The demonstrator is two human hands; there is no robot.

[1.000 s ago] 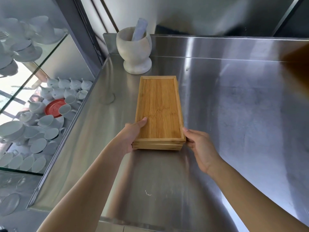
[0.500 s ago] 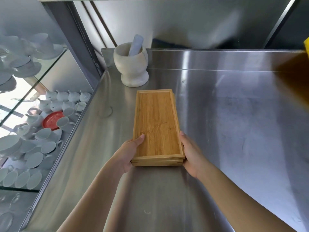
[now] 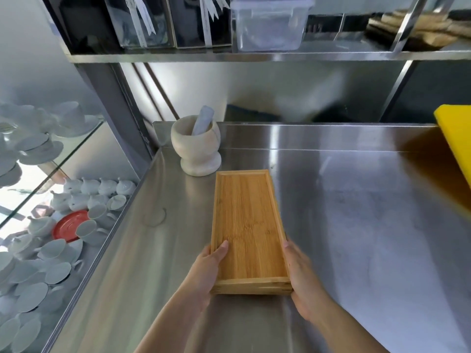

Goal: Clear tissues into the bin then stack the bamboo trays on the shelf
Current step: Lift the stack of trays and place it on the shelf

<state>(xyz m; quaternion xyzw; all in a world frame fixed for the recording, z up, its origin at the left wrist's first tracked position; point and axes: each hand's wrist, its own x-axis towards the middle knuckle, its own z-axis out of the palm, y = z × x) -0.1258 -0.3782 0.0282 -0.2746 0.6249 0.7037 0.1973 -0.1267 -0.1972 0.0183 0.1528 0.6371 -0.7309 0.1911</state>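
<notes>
A stone mortar [image 3: 196, 151] with a pale pestle [image 3: 203, 120] leaning in it stands at the far left corner of the steel worktop [image 3: 369, 225], at about 11 o'clock from the bamboo trays [image 3: 248, 225] and just beside their far end, whether touching cannot be told. At 2 o'clock a yellow board [image 3: 457, 146] juts in from the right edge, well apart from the trays. Overhead at 12 o'clock runs a steel shelf [image 3: 254, 57] carrying dark boxes [image 3: 142, 21], a clear lidded plastic container [image 3: 270, 24] and, at its right end, some brown pieces too blurred to name. At 9 o'clock, behind glass, white cups and teapots [image 3: 84, 197] crowd around a red saucer [image 3: 68, 225]. The trays form a low rectangular stack of honey-coloured, straight-grained bamboo with a raised rim, lying lengthwise near the middle of the worktop with the short end toward the person. The left hand [image 3: 206, 271] clasps the near left corner, its thumb [image 3: 221, 250] laid over the rim onto the tray floor, the other fingers hidden under or behind the edge. The right hand [image 3: 303, 278] is pressed flat along the near right side, fingers curled against the wall of the stack. The worktop is brushed metal, smeared and reflective, with a faint ring mark [image 3: 155, 217] at 10 o'clock from the trays.
</notes>
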